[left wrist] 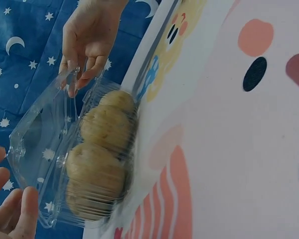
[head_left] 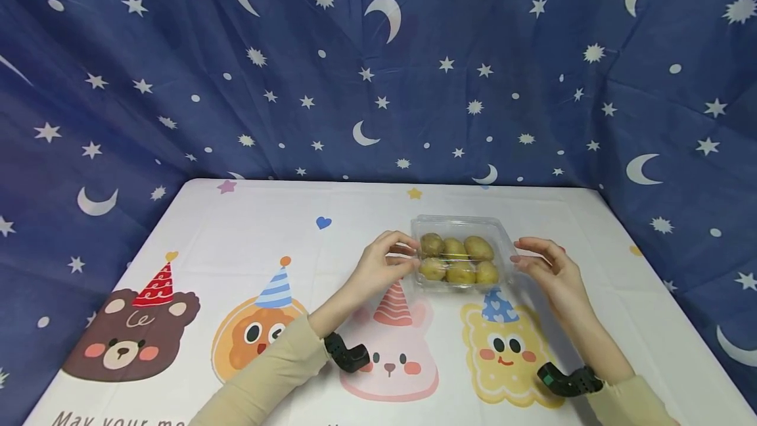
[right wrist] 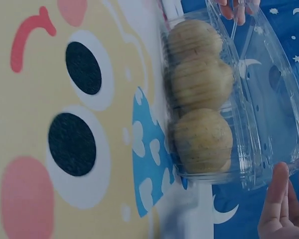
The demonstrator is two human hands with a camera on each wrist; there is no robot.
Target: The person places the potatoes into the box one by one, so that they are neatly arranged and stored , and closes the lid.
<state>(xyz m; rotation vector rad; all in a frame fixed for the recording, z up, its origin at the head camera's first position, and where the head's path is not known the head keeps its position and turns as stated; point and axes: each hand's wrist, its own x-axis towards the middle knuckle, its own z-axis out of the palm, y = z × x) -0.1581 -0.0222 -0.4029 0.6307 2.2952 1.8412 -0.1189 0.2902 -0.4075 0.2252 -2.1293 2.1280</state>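
A clear plastic box (head_left: pixel 440 286) holding several yellow-brown potatoes (head_left: pixel 478 248) stands at the right of the table's middle. Its hinged lid (left wrist: pixel 35 132) is tilted up from the base, as both wrist views show. At the box's left side, my left hand (head_left: pixel 387 258) pinches the lid's edge between thumb and fingers. My right hand (head_left: pixel 556 275) does the same at the opposite side, its thumb (right wrist: pixel 278 181) lying against the lid's corner. Through the ribbed wall, the potatoes appear in two rows in the head view.
The white tablecloth (head_left: pixel 266 215) is printed with a bear (head_left: pixel 124 340), a pink rabbit (head_left: pixel 390 377) and a yellow biscuit face (head_left: pixel 511 373). A blue curtain (head_left: pixel 414 104) with moons and stars hangs behind the table. A black band (head_left: pixel 345 352) sits on each wrist.
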